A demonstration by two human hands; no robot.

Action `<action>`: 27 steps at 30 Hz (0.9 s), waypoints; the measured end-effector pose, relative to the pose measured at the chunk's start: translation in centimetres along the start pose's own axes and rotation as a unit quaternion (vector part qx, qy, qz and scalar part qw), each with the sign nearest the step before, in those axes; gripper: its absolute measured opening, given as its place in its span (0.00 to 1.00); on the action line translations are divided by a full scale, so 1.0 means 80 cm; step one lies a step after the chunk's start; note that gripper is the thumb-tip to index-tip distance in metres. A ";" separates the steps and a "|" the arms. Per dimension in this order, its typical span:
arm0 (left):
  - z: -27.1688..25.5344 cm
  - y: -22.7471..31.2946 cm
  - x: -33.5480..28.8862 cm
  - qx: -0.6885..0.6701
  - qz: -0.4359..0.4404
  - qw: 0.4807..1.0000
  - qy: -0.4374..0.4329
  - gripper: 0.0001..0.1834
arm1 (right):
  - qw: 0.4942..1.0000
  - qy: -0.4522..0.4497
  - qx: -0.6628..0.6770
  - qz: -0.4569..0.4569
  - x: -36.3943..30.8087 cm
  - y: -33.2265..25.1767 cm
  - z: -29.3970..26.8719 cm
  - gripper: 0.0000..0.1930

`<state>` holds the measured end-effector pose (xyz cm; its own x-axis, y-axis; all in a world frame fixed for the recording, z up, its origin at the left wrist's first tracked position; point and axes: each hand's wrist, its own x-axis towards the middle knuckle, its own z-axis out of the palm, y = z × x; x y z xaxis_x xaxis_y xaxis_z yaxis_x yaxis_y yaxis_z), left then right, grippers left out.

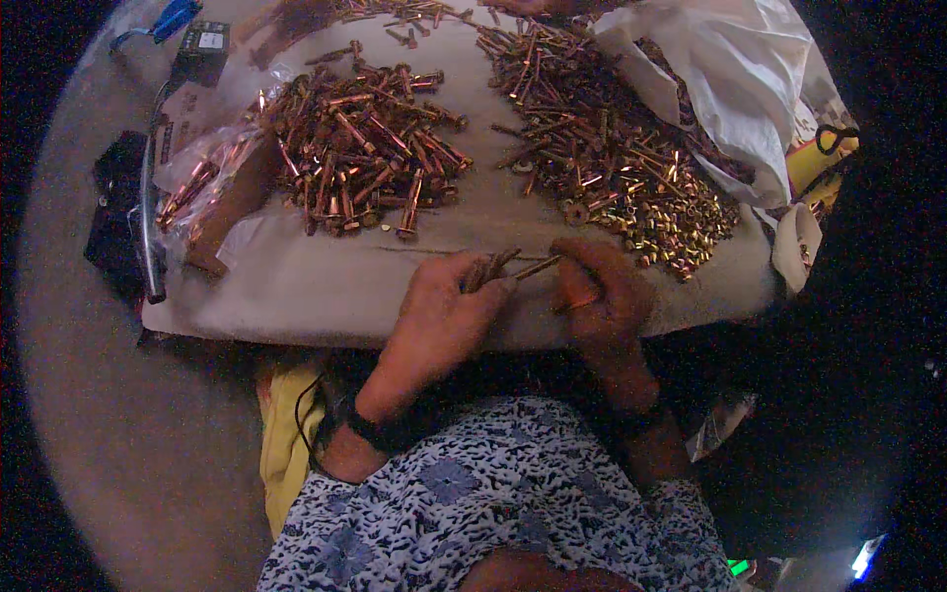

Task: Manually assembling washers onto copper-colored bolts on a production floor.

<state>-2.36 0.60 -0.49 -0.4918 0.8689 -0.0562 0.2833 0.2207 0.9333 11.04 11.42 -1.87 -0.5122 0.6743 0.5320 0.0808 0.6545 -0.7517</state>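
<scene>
Close to the table's near edge, my left hand point(444, 306) is closed around one or more bolts, with a bolt point(505, 259) sticking up between thumb and fingers. Another thin bolt point(536, 268) spans the gap between my hands, its near end at my left thumb. Its far end meets the fingertips of my right hand point(604, 291), which are pinched together. What else lies inside either palm is hidden. Beyond my right hand spreads a heap of small brass-coloured nuts point(681, 222), merging into a long pile of loose bolts point(562, 89).
A pile of thicker bolts point(360, 148) lies at the far left, beside a clear plastic bag point(212, 183) with more bolts. A white plastic sack point(740, 79) covers the far right. Left are a small dark box point(200, 49) and a dark rod point(151, 217). A yellow item point(819, 163) stands right.
</scene>
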 end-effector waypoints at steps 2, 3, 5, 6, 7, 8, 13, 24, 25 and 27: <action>0.001 0.010 -0.001 -0.075 -0.040 0.996 -0.004 0.10 | 0.999 0.003 -0.010 -0.037 0.002 0.003 -0.002 0.08; 0.001 0.015 -0.002 -0.112 -0.059 0.992 -0.007 0.10 | 0.999 0.003 -0.018 -0.045 0.003 0.003 -0.003 0.08; -0.005 0.018 -0.003 -0.111 -0.053 0.992 -0.018 0.10 | 0.998 0.003 -0.032 -0.053 0.005 0.001 -0.004 0.09; -0.007 0.024 -0.003 -0.115 -0.075 0.990 -0.026 0.09 | 0.998 0.005 -0.040 -0.052 0.005 0.001 -0.003 0.09; -0.009 0.030 -0.002 -0.119 -0.099 0.987 -0.033 0.09 | 0.998 0.007 -0.048 -0.051 0.005 0.002 -0.001 0.09; -0.012 0.043 -0.001 -0.128 -0.148 0.980 -0.042 0.09 | 0.997 0.010 -0.057 -0.049 0.004 0.005 0.003 0.09; -0.016 0.047 -0.008 -0.158 -0.147 0.975 -0.058 0.08 | 0.996 0.016 -0.044 -0.075 0.007 0.012 0.002 0.09; -0.023 0.050 -0.009 -0.211 -0.136 0.965 -0.073 0.10 | 0.958 -0.149 -0.134 -0.207 0.003 0.001 0.001 0.13; -0.023 0.052 -0.008 -0.216 -0.137 0.964 -0.075 0.10 | 0.960 -0.173 -0.117 -0.187 0.000 0.003 -0.001 0.13; -0.021 0.054 -0.007 -0.231 -0.140 0.961 -0.059 0.09 | 0.984 -0.109 -0.093 -0.102 -0.014 0.025 -0.002 0.13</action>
<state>-2.24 0.35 4.15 -0.3912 0.8540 -0.3431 -0.2558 0.2572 0.9319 11.88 12.04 -3.89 -0.7033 0.4459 0.5537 0.1014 0.8338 -0.5426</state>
